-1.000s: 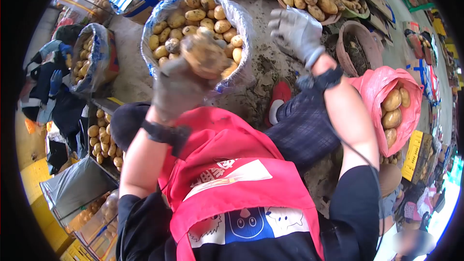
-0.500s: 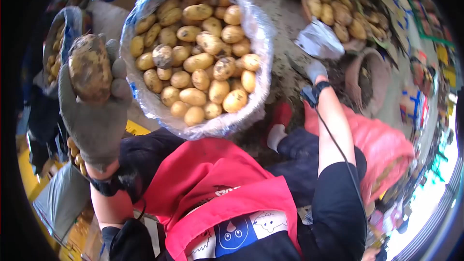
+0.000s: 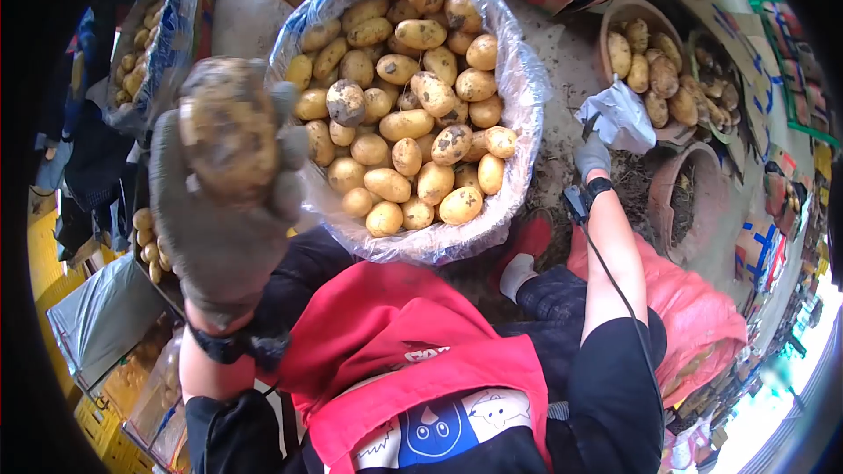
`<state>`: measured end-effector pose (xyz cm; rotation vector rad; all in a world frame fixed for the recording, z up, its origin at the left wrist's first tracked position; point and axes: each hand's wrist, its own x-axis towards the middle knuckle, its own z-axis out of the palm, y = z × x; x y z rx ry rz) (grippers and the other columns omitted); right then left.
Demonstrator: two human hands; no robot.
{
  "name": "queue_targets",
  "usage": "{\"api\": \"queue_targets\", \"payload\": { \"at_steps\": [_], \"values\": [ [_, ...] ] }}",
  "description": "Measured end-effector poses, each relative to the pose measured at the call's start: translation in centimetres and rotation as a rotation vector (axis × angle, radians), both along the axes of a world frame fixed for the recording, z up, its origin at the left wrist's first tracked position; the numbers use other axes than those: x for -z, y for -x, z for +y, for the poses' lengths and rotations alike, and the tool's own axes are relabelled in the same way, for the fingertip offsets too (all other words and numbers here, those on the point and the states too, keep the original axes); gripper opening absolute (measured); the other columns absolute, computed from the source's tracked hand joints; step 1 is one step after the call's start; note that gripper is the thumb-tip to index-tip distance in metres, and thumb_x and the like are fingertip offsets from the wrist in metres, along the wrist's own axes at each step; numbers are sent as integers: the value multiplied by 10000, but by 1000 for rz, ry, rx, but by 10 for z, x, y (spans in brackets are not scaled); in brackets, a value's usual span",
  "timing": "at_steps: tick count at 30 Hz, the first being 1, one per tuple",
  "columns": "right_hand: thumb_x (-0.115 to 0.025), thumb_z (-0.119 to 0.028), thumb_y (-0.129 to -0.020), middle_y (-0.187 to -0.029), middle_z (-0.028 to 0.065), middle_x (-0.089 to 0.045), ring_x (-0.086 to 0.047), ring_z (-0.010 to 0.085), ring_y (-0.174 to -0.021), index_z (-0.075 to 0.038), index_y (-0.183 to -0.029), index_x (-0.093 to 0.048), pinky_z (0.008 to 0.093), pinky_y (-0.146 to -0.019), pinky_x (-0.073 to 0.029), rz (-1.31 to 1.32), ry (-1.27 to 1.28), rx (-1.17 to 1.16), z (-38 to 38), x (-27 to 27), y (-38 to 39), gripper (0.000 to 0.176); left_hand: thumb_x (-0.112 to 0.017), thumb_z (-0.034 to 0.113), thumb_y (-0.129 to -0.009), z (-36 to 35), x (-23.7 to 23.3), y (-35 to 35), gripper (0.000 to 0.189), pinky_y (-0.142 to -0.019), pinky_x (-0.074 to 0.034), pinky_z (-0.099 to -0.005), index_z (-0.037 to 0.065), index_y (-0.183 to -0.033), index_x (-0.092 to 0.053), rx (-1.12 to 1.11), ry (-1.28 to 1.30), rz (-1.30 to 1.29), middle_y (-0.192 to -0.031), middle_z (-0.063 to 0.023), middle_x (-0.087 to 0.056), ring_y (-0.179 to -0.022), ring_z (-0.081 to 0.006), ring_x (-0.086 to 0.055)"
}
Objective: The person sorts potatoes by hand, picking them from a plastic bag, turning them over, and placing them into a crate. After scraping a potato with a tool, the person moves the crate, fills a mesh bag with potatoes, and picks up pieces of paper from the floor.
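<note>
A large, dirt-smeared potato point(image 3: 230, 133) rests in my left hand point(image 3: 211, 237), whose grey-gloved fingers curl around its sides. Just right of it stands a basket point(image 3: 518, 158) lined with clear plastic and heaped with yellow potatoes point(image 3: 407, 125), some marked with soil. My right hand point(image 3: 593, 158), also gloved, is closed on a thin dark tool point(image 3: 589, 128) whose tip points away from me; its kind does not show. Directly beyond it lies a crumpled white plastic bag point(image 3: 620, 116), overlapping the hand's tool in this view.
At the upper right a clay-coloured tub point(image 3: 609, 35) holds more potatoes. A second tub point(image 3: 713, 202) with dark soil stuff lies below it. A pink sack point(image 3: 698, 298) sits by my right leg. Another lined basket point(image 3: 180, 35) of potatoes stands at upper left.
The view has shifted, so the baskets appear further right. My left hand has come a little toward the basket with the potato still in it. The right hand now overlaps the white bag's edge.
</note>
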<state>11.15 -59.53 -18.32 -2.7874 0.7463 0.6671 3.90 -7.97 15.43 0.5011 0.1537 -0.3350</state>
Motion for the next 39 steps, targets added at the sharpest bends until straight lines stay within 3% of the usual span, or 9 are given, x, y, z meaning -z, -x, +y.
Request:
{"api": "queue_targets", "payload": {
  "at_steps": [2,8,15,16,18,24,30,34,39],
  "values": [
    [-629,-275,-943,-1245,269,-689,-641,460,-1197,-62,-1356,-569,523,-1009,-505,-35,1,-79,-6,-19,-14,468,-678,162,-1006,-32,-2,17,524,-997,-576,-405,3,-1455,-459,-214,-810,-52,-1393,-203,-612,-1199,-311,-669],
    [-625,-355,-1009,-1056,167,-735,-696,341,-926,-59,-1152,-691,406,-845,-541,-484,-251,-588,46,-209,5,335,-478,463,-1080,-67,22,39,572,-998,-545,-409,93,-1517,-477,174,-96,-51,-1418,-133,-617,-1222,-285,-652],
    [-570,-97,-956,-1023,90,-723,-674,161,-914,23,-1147,-688,320,-795,-539,-734,-776,-540,117,-355,139,255,-600,302,-1058,-103,62,47,499,-1161,-437,-448,73,-1489,-496,-191,-1276,-1204,-1439,-122,-598,-1309,-294,-605],
    [-626,-69,-878,-1126,139,-717,-690,221,-1008,3,-1039,-712,361,-813,-559,-881,-820,-674,115,-325,144,196,-645,220,-1045,-115,65,55,498,-1130,-475,-401,33,-1481,-493,141,-409,-799,-1425,-138,-612,-1305,-266,-610],
    [-677,-123,-749,-1136,164,-700,-694,292,-1023,-62,-873,-690,417,-813,-590,-1249,-179,-1079,129,-334,166,139,-524,432,-1090,-128,51,57,537,-1144,-456,-409,79,-1494,-493,457,-106,-164,-1437,-100,-602,-1330,-247,-587],
    [-649,-263,-959,-850,247,-678,-661,418,-761,-41,-969,-673,476,-668,-509,-893,-632,-416,160,-325,183,223,-578,487,-1050,-147,80,59,537,-1010,-516,-367,121,-1441,-564,452,-129,-250,-1342,-39,-664,-1205,-187,-645],
    [-619,-350,-966,-781,234,-691,-689,445,-733,-75,-1005,-684,531,-653,-530,-862,-436,-527,174,-309,166,286,-465,484,-1087,-140,72,59,567,-1119,-476,-450,83,-1485,-503,524,168,-52,-1428,-129,-602,-1287,-282,-606],
    [-626,-330,-949,-754,217,-688,-691,426,-703,-93,-945,-674,522,-614,-531,-932,-432,-620,194,-298,168,242,-480,553,-1059,-124,116,48,603,-1204,-374,-433,89,-1437,-563,331,-323,-526,-1421,-78,-628,-1337,-277,-565],
    [-615,-327,-958,-706,204,-665,-677,425,-662,-78,-853,-600,536,-599,-530,-797,-394,-763,207,-299,171,271,-456,545,-1067,-125,91,44,564,-1192,-382,-434,111,-1403,-587,455,40,-20,-1408,-89,-639,-1326,-244,-573]
  ]
}}
